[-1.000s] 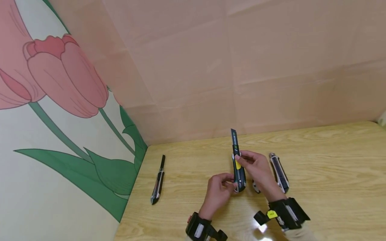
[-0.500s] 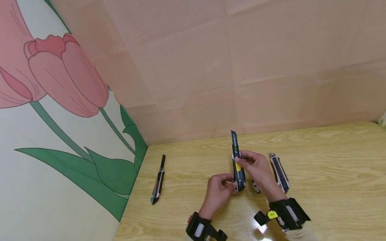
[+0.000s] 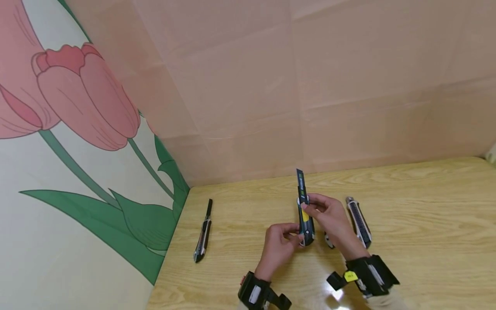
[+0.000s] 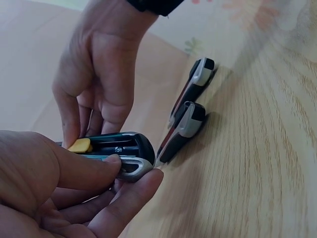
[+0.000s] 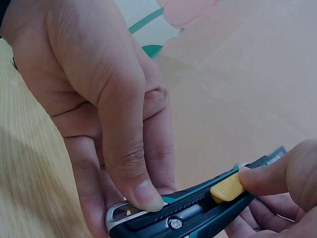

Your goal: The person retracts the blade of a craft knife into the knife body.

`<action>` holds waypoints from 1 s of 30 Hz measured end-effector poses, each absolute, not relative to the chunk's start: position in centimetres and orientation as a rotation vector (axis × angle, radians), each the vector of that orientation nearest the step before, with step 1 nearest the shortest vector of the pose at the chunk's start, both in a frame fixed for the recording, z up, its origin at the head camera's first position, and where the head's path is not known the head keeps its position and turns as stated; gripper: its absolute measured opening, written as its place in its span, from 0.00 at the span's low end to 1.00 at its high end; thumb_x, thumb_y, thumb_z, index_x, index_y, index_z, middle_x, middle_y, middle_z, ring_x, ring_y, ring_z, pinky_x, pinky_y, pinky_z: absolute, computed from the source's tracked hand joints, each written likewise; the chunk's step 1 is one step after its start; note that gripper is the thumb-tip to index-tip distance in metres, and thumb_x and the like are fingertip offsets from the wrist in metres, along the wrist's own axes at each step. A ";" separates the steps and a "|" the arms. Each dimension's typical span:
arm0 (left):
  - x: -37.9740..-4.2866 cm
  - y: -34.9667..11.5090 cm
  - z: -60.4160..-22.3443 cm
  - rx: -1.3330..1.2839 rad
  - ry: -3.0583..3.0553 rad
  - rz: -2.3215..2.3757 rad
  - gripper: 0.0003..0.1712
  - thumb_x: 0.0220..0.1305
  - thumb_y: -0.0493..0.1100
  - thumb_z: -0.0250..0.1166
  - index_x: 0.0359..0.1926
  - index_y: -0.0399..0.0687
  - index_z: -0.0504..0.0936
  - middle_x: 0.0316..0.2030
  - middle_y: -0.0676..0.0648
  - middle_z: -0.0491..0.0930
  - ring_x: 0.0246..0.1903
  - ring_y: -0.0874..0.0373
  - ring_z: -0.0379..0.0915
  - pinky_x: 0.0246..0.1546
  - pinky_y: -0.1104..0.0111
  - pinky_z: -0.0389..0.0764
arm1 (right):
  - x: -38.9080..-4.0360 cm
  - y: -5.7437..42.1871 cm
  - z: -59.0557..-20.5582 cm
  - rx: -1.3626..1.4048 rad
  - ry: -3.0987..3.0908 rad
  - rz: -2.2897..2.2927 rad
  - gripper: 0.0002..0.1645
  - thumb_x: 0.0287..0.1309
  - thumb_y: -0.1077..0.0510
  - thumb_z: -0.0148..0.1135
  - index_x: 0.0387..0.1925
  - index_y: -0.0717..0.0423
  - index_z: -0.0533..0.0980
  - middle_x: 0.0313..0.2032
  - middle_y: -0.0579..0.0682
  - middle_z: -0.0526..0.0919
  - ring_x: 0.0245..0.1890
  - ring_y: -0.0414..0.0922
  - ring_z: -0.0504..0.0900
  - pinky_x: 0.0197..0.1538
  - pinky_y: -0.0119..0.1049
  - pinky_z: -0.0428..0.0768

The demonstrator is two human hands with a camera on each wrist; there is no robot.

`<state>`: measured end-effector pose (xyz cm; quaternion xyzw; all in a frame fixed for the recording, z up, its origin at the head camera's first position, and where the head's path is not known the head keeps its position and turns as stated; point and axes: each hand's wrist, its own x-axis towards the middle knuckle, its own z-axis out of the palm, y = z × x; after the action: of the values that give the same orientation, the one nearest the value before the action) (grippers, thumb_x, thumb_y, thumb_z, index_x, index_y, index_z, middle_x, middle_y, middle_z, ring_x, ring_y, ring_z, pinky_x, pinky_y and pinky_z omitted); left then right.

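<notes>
Both hands hold a black and teal utility knife (image 3: pixel 306 224), blade end pointing away from me. Its blade (image 3: pixel 300 177) sticks out at the far tip. My right hand (image 3: pixel 329 215) grips the middle of the body, thumb on the yellow slider (image 5: pixel 228 187). With thumb and fingers, my left hand (image 3: pixel 281 245) pinches the near end, by the silver loop (image 4: pixel 136 168). In the right wrist view, a toothed track and a screw (image 5: pixel 176 223) show between the slider and the loop.
A slim utility knife (image 3: pixel 203 239) lies on the wooden table (image 3: pixel 240 202) at left. Another utility knife (image 3: pixel 359 221) lies right of my right hand; a further one (image 3: pixel 329 240) is mostly hidden behind that wrist. A pink sheet (image 3: pixel 248 107) covers the wall behind.
The utility knife has dropped very slightly toward me and left, both hands keeping their hold. The knives on the table have not moved.
</notes>
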<state>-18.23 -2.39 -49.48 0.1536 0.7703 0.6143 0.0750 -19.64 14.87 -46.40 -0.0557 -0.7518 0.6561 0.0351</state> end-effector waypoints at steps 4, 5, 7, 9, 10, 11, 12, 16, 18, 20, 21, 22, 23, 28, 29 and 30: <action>-18.2 -2.4 -49.4 0.441 2.295 1.853 0.11 0.61 0.28 0.70 0.46 0.37 0.89 0.37 0.46 0.89 0.28 0.57 0.85 0.31 0.58 0.89 | -19.7 14.9 -46.5 -0.176 -2.310 2.026 0.23 0.69 0.57 0.65 0.62 0.61 0.77 0.50 0.59 0.84 0.46 0.44 0.81 0.48 0.26 0.79; -18.2 -2.4 -49.4 0.437 2.291 1.854 0.11 0.61 0.28 0.70 0.46 0.37 0.89 0.37 0.47 0.88 0.28 0.57 0.85 0.31 0.58 0.89 | -19.7 14.9 -46.5 -0.176 -2.308 2.029 0.23 0.69 0.57 0.65 0.62 0.61 0.77 0.51 0.59 0.84 0.46 0.44 0.81 0.48 0.25 0.79; -18.3 -2.4 -49.4 0.434 2.284 1.858 0.11 0.62 0.28 0.70 0.46 0.37 0.89 0.37 0.47 0.88 0.28 0.57 0.85 0.31 0.58 0.89 | -19.7 14.9 -46.5 -0.175 -2.304 2.036 0.23 0.69 0.57 0.65 0.62 0.61 0.77 0.51 0.59 0.84 0.46 0.44 0.81 0.48 0.25 0.79; -18.3 -2.4 -49.4 0.437 2.278 1.863 0.11 0.62 0.28 0.69 0.46 0.37 0.89 0.37 0.46 0.88 0.28 0.57 0.85 0.31 0.57 0.89 | -19.7 14.9 -46.4 -0.174 -2.301 2.040 0.23 0.69 0.58 0.65 0.62 0.62 0.77 0.51 0.59 0.84 0.46 0.44 0.81 0.48 0.25 0.79; -18.3 -2.4 -49.4 0.440 2.280 1.864 0.11 0.62 0.28 0.69 0.46 0.36 0.88 0.37 0.46 0.88 0.27 0.56 0.85 0.31 0.57 0.89 | -19.7 14.9 -46.3 -0.175 -2.298 2.043 0.23 0.69 0.58 0.65 0.62 0.62 0.76 0.52 0.60 0.84 0.46 0.44 0.81 0.48 0.25 0.79; -18.3 -2.4 -49.4 0.442 2.284 1.863 0.11 0.62 0.28 0.69 0.46 0.36 0.88 0.37 0.46 0.88 0.27 0.56 0.85 0.31 0.57 0.89 | -19.7 14.9 -46.3 -0.176 -2.295 2.046 0.24 0.69 0.58 0.65 0.62 0.62 0.76 0.52 0.60 0.83 0.46 0.44 0.81 0.47 0.25 0.79; -18.3 -2.4 -49.4 0.445 2.288 1.862 0.11 0.61 0.27 0.69 0.46 0.36 0.88 0.37 0.45 0.88 0.27 0.55 0.85 0.31 0.57 0.89 | -19.7 14.9 -46.2 -0.177 -2.288 2.053 0.24 0.68 0.59 0.65 0.62 0.62 0.76 0.52 0.60 0.83 0.47 0.45 0.81 0.47 0.24 0.79; -18.4 -2.4 -49.3 0.446 2.310 1.851 0.11 0.61 0.27 0.69 0.45 0.37 0.89 0.37 0.46 0.89 0.27 0.53 0.85 0.30 0.57 0.89 | -19.7 14.9 -46.1 -0.178 -2.274 2.071 0.25 0.68 0.59 0.66 0.63 0.63 0.75 0.53 0.60 0.83 0.47 0.45 0.81 0.47 0.24 0.79; -18.4 -2.4 -49.2 0.439 2.307 1.850 0.11 0.61 0.27 0.69 0.45 0.38 0.89 0.37 0.47 0.88 0.28 0.53 0.85 0.30 0.57 0.89 | -19.7 14.9 -46.0 -0.176 -2.270 2.079 0.25 0.68 0.59 0.66 0.63 0.63 0.75 0.53 0.60 0.83 0.47 0.45 0.81 0.47 0.24 0.79; -18.4 -2.4 -49.1 0.426 2.300 1.850 0.11 0.61 0.27 0.69 0.45 0.39 0.89 0.37 0.47 0.88 0.28 0.53 0.85 0.30 0.57 0.89 | -19.7 14.9 -45.9 -0.174 -2.270 2.080 0.25 0.68 0.59 0.66 0.63 0.63 0.75 0.52 0.60 0.83 0.47 0.44 0.80 0.47 0.25 0.80; -18.4 -2.4 -49.1 0.424 2.305 1.846 0.11 0.61 0.28 0.69 0.45 0.39 0.89 0.37 0.48 0.88 0.28 0.54 0.85 0.30 0.59 0.89 | -19.7 14.9 -45.9 -0.175 -2.270 2.081 0.25 0.67 0.59 0.67 0.63 0.63 0.75 0.52 0.60 0.83 0.47 0.44 0.80 0.47 0.25 0.80; -18.4 -2.4 -49.1 0.419 2.306 1.845 0.11 0.61 0.28 0.69 0.44 0.39 0.89 0.36 0.48 0.88 0.28 0.55 0.85 0.29 0.61 0.89 | -19.7 14.9 -45.9 -0.176 -2.270 2.084 0.25 0.67 0.60 0.67 0.63 0.63 0.75 0.52 0.60 0.83 0.47 0.44 0.80 0.47 0.25 0.80; -18.4 -2.4 -49.1 0.416 2.307 1.843 0.11 0.61 0.28 0.70 0.44 0.39 0.89 0.36 0.49 0.88 0.28 0.56 0.85 0.29 0.63 0.89 | -19.7 14.9 -45.9 -0.178 -2.273 2.084 0.25 0.67 0.60 0.67 0.63 0.63 0.75 0.52 0.60 0.83 0.47 0.45 0.80 0.47 0.25 0.80; -18.4 -2.4 -49.1 0.401 2.299 1.851 0.11 0.61 0.28 0.70 0.44 0.40 0.89 0.36 0.49 0.88 0.27 0.57 0.84 0.29 0.63 0.89 | -19.6 14.8 -45.5 -0.175 -2.287 2.082 0.25 0.67 0.61 0.67 0.63 0.63 0.75 0.53 0.60 0.83 0.48 0.47 0.80 0.47 0.25 0.80; -18.4 -2.4 -49.0 0.400 2.292 1.856 0.11 0.61 0.28 0.70 0.44 0.40 0.89 0.36 0.49 0.88 0.27 0.56 0.85 0.30 0.61 0.89 | -19.5 14.7 -45.4 -0.171 -2.287 2.082 0.25 0.67 0.61 0.67 0.63 0.63 0.75 0.53 0.60 0.82 0.49 0.48 0.80 0.47 0.25 0.80; -18.4 -2.4 -49.0 0.398 2.286 1.860 0.11 0.61 0.28 0.70 0.44 0.40 0.89 0.36 0.49 0.88 0.28 0.56 0.85 0.30 0.59 0.89 | -19.5 14.7 -45.4 -0.167 -2.287 2.083 0.25 0.67 0.61 0.66 0.63 0.63 0.75 0.53 0.60 0.82 0.49 0.48 0.80 0.47 0.25 0.81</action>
<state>-18.37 -2.35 -49.00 0.1334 0.7659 0.6233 0.0838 -19.47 14.72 -45.36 -0.0540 -0.7381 0.6722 0.0220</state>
